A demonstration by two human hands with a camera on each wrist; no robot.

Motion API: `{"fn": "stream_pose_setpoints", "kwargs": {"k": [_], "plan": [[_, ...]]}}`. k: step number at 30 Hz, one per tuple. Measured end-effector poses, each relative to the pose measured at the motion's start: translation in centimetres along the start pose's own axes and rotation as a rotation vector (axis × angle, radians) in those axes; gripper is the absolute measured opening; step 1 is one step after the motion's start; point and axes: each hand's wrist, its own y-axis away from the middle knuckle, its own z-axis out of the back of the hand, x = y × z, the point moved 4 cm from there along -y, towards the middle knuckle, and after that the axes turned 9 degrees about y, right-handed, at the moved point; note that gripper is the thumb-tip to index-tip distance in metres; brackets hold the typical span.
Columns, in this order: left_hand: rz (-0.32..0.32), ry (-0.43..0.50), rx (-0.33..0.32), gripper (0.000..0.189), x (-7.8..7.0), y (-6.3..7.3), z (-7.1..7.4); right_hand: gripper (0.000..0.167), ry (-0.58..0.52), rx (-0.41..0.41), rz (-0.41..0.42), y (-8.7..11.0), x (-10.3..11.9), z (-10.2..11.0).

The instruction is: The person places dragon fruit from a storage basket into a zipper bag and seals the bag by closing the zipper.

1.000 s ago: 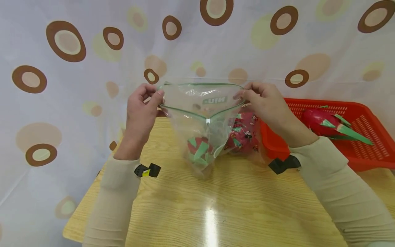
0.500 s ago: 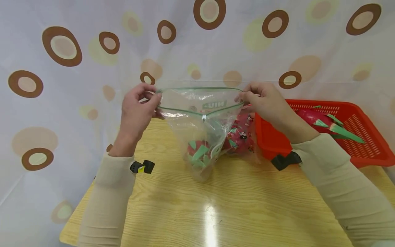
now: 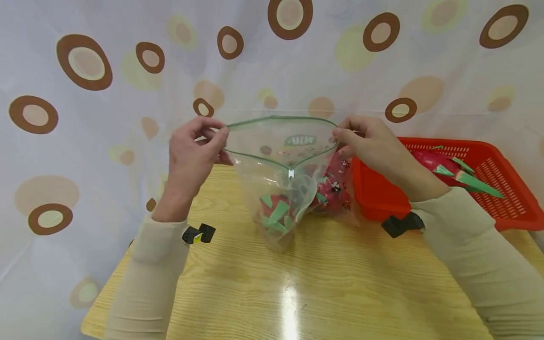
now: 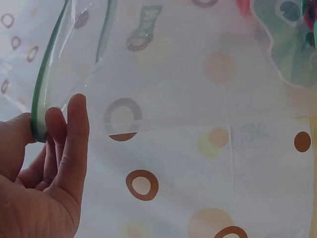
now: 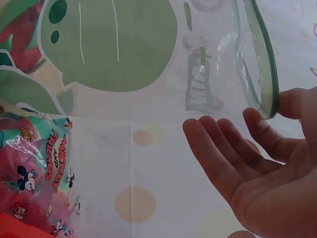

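Note:
A clear zip bag point(image 3: 250, 172) with a green zip rim hangs between both hands, its mouth spread wide. My left hand point(image 3: 191, 153) pinches the left end of the rim between thumb and finger. At the opposite end, my right hand point(image 3: 371, 146) pinches the rim the same way; its other fingers are loosely extended in the right wrist view. A white slider point(image 3: 291, 173) sits at the front of the rim. Low inside the bag lies a red fruit with green leaf-like scales point(image 3: 276, 212), resembling a dragon fruit, seen through the plastic.
Behind the bag, to the right, stands a printed cartoon bag point(image 3: 335, 189) with red-and-green contents. A red plastic basket point(image 3: 382, 200) beside it holds another dragon fruit point(image 3: 435, 163). Everything rests on a wooden table point(image 3: 238, 283) against a circle-patterned curtain point(image 3: 127, 118).
The bag's mouth narrowed slightly in height half a second ago and is wider now, the slider sitting lower. Both hands keep their pinch on the rim; the view shifted a little.

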Motion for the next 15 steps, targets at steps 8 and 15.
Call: {"fn": "stream_pose_setpoints", "kwargs": {"k": [8,15], "plan": [[-0.002,0.077,-0.02,0.016,0.2,0.2,-0.8,0.038,0.075,-0.01,0.029,0.8,-1.8,2.2],[-0.01,0.058,-0.022,0.016,0.3,0.3,-0.9,0.05,0.426,-0.092,-0.082,0.6,-6.8,5.9]]}}
